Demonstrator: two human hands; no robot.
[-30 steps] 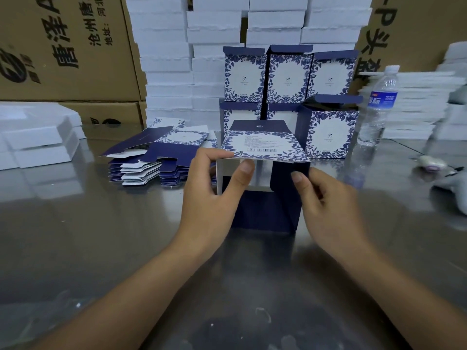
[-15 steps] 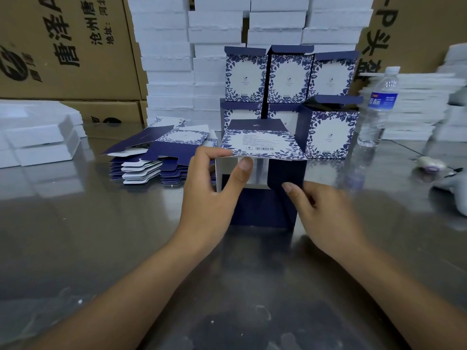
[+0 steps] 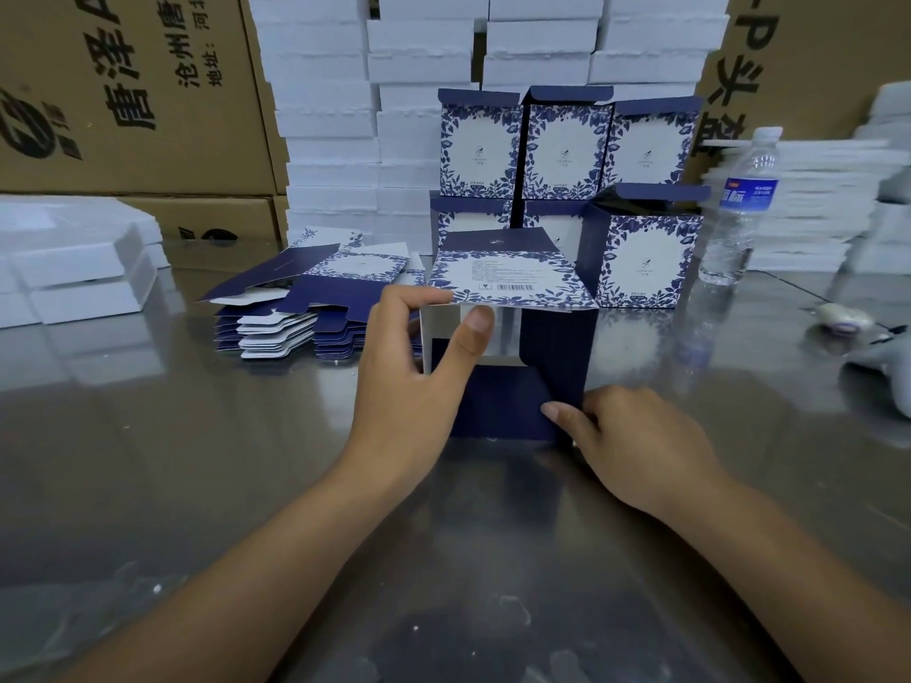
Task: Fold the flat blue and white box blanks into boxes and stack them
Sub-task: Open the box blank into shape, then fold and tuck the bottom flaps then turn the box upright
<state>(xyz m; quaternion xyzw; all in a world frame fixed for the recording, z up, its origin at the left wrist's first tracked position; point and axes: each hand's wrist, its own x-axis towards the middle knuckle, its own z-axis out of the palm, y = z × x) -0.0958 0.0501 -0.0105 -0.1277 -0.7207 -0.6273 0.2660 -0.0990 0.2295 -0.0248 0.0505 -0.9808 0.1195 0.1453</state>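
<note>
Working the open end of the half-formed box (image 3: 512,288). It's lying on its side on the steel table (image 3: 148,460), mouth facing me. The finished boxes (image 3: 562,145) are stacked just behind it and the flat blanks (image 3: 305,308) are piled to its left.

Left hand (image 3: 419,377) is pinching the top-left corner, fingers over the printed top panel and thumb inside the mouth. I read that as holding the sleeve square. Right hand (image 3: 636,446) is sitting at the near right corner, index tip touching the navy bottom flap (image 3: 498,406) beside the navy side flap (image 3: 557,347). Can't tell whether it's pinching the flap or only pressing it, since the thumb is hidden.

How I'm planning this step:
- Holding the left pinch firm so the walls aren't racking.
- Folding the side flap in first, then swinging the bottom flap up along its crease.
- Pushing near the crease rather than the free edge, so the card isn't buckling.
- Going light on pressure, because the card looks thin.

Writing:
- The top panel is showing a barcode and small print, too small to read.
- The finished boxes are showing a small centre logo, also unreadable.
- The left cartons (image 3: 123,91) are reading 唐泽, 沧州唐…, 地址:河北.
- The right carton (image 3: 788,66) is showing "P 头盔".
- The water bottle (image 3: 739,204) is carrying a blue label with white characters, blurred.
- The white boxes (image 3: 325,120) at the back are showing no print.
</note>
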